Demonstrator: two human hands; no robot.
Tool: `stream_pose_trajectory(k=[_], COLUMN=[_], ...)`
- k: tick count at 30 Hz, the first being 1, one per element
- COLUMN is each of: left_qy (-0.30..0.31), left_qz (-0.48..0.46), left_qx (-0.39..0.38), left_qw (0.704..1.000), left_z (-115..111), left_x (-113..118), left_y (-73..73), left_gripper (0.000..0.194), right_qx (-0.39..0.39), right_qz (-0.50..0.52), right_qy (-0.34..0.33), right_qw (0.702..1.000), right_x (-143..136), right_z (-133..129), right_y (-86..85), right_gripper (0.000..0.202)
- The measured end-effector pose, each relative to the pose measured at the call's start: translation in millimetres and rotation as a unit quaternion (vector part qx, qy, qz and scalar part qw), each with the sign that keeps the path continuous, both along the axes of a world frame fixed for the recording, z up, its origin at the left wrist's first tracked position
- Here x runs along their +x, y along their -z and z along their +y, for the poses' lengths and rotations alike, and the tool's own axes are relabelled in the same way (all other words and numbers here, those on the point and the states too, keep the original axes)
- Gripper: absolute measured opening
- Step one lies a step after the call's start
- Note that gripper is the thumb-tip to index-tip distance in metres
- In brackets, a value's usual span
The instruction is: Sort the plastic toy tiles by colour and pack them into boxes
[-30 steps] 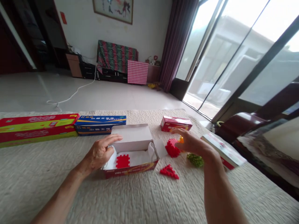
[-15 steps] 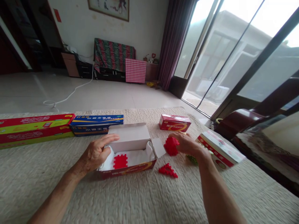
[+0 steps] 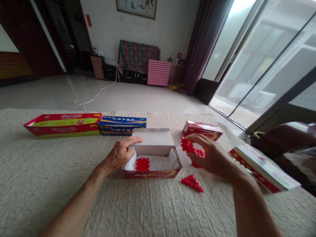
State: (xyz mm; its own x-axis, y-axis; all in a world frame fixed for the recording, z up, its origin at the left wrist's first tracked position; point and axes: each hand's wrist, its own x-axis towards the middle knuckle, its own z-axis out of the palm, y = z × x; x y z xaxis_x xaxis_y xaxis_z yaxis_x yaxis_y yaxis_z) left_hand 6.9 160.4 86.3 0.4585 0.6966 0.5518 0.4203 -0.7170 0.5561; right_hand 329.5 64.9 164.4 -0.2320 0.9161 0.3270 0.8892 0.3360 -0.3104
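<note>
Pinching a red toothed piece [image 3: 187,145] between thumb and curved fingers, the right hand [image 3: 213,157] hovers just right of the open box [image 3: 153,174], its forearm [image 3: 251,200] cut off by the lower edge. The left hand [image 3: 120,153] grasps the box's left end, thumb bent, forefinger stretched toward the raised lid [image 3: 155,135]. A red square [image 3: 142,164] lies inside. Red latticework [image 3: 199,152] is partly covered by the right hand; I cannot tell whether it is held too.
</note>
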Motion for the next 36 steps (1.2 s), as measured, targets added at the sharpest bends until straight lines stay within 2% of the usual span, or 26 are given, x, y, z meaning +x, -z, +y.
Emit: stream_pose_trajectory(k=[5, 9, 14, 19, 26, 30, 33, 36], left_qy=[0.002, 0.0, 0.002, 0.01, 0.003, 0.003, 0.004, 0.002], left_qz=[-0.001, -0.001, 0.004, 0.002, -0.002, 0.003, 0.007, 0.005], left_qx=[0.006, 0.009, 0.021, 0.014, 0.004, 0.009, 0.008, 0.009], left_qw=[1.0, 1.0, 1.0, 1.0, 1.0, 1.0, 1.0, 1.0], left_z=[-1.0, -1.5, -1.8, -2.2, -2.4, -1.8, -1.5, -1.3], left_x=[1.1, 2.0, 2.3, 2.5, 2.6, 2.4, 2.2, 1.8], left_y=[-0.7, 0.5, -0.4, -1.3, 0.2, 0.3, 0.4, 0.9], left_gripper=[0.051, 0.053, 0.053, 0.053, 0.053, 0.05, 0.049, 0.048], right_qx=[-0.034, -0.074, -0.121, -0.117, -0.137, -0.088, -0.054, -0.086], right_qz=[0.041, 0.014, -0.022, -0.02, -0.027, -0.006, -0.009, -0.03], right_qy=[-0.09, -0.113, -0.102, -0.093, -0.066, -0.039, 0.018, 0.093], right_qw=[0.995, 0.991, 0.987, 0.989, 0.988, 0.995, 0.998, 0.991], right_x=[-52.4, -71.6, -74.7, -67.1, -67.4, -48.1, -12.8, 27.6], right_z=[-2.8, 9.8, 19.7, 20.0, 16.1, 15.2, 17.2, 17.4], right_y=[-1.8, 8.6, 16.0, 17.6, 9.3, 1.0, -0.2, 4.3], right_gripper=[0.035, 0.036, 0.033, 0.03, 0.023, 0.02, 0.023, 0.034])
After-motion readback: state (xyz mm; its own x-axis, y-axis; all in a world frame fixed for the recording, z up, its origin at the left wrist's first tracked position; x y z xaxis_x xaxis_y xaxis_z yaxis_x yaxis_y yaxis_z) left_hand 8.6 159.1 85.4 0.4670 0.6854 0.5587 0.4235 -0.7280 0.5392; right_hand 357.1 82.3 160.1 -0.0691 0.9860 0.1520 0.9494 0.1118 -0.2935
